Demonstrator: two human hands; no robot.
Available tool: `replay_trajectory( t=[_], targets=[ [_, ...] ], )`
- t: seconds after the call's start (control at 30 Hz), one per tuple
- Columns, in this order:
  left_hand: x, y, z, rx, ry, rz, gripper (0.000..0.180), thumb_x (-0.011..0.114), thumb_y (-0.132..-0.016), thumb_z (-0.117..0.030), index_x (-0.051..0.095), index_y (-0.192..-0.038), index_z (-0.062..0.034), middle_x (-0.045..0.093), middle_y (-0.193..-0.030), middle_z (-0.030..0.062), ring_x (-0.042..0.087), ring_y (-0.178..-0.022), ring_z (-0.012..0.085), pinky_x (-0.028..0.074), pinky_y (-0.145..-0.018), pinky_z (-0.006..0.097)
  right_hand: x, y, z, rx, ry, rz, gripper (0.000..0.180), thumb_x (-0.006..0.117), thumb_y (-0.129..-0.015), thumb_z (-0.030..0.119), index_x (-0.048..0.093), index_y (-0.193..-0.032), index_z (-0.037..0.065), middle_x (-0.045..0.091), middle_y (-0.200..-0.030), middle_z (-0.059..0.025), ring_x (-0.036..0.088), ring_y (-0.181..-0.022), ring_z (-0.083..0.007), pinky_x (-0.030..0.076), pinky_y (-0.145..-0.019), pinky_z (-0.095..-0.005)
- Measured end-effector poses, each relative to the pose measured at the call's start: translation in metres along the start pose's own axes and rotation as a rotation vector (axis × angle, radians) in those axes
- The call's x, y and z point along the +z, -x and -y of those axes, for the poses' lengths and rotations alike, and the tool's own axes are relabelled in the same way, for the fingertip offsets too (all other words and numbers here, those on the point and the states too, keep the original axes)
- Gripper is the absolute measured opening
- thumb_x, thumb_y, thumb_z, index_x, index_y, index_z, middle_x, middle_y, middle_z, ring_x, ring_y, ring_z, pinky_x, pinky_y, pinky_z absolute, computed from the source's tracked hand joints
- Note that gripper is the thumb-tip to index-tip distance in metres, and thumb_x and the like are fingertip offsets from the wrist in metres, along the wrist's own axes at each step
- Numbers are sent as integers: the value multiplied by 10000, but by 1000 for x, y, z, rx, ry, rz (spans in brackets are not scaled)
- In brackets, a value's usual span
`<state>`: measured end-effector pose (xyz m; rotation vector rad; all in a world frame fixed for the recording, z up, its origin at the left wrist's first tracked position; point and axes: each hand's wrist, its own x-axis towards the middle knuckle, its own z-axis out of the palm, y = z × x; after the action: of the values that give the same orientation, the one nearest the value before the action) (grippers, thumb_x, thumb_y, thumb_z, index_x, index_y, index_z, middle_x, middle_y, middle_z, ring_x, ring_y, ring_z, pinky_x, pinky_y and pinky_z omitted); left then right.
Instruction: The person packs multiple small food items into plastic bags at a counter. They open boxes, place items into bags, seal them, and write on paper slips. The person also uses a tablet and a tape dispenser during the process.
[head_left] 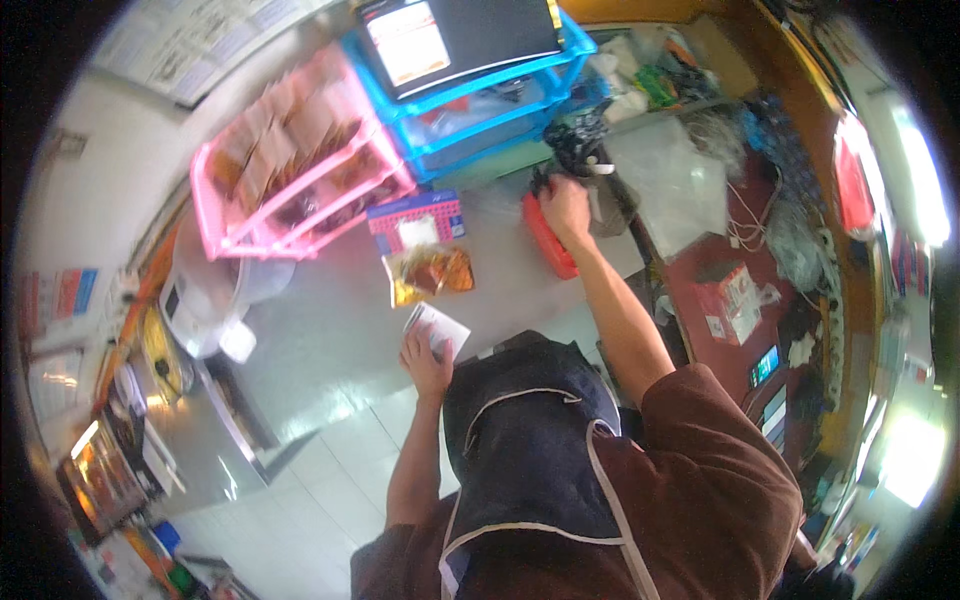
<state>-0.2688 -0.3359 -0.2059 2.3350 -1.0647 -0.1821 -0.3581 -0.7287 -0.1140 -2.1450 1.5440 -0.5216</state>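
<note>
In my left hand (430, 372), near the front edge of the metal counter (330, 350), is a small white box or folded card (437, 328) with print on it. The fingers are closed round its lower side. My right hand (567, 208) reaches farther out over a long red container (545, 238). Its fingers bend down beside small black items (541, 181) at the far end; what they grip, if anything, is hidden. Beyond my left hand lies a gold packet (430, 275) with brown contents, just below a pink and purple box (415, 220).
A pink basket (230, 245) full of brown packets stands left of blue stacked trays (480, 130). Black plastic bags (577, 140) lie beside the trays. At right, a dark red surface (700, 285) holds a red and white box (735, 303) and a phone (764, 367).
</note>
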Motion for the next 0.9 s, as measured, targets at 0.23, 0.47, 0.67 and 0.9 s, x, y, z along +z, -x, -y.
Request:
replay_trajectory(
  t=[0.23,0.47,0.67,0.9],
  targets=[
    [-16,-7,-5,24,-43,141,655,762,-850,-451,545,-1420,-210,437,-1550,33,379,-1399,345,273,-1113,572,-12,0,-3,-162,-142,-104,150,755,-876,146,725,-963,27,709,-898,-157,690,-774,-282,542,-724,-393],
    [-2,-19,-17,117,-24,203,823,731,-841,-549,469,-1494,-123,413,-1578,12,387,-1407,310,281,-1118,559,-37,79,34,-119,-681,-320,92,600,-1020,101,634,-1075,36,696,-926,-25,636,-875,-170,502,-847,-300],
    [-3,-23,-20,154,-116,205,944,730,-832,-580,361,-1556,-98,374,-1605,60,369,-1426,339,263,-1145,568,18,169,29,364,-990,644,221,568,-1030,122,495,-827,71,503,-791,-4,541,-779,-122,448,-685,-292],
    [-5,-24,-23,28,-66,275,1082,796,-751,-603,324,-1553,-49,347,-1618,108,319,-1468,321,242,-1163,566,37,172,-13,812,-1147,1241,649,421,-1076,532,601,-1200,-79,682,-1099,-206,653,-899,-241,552,-819,-387]
  ],
)
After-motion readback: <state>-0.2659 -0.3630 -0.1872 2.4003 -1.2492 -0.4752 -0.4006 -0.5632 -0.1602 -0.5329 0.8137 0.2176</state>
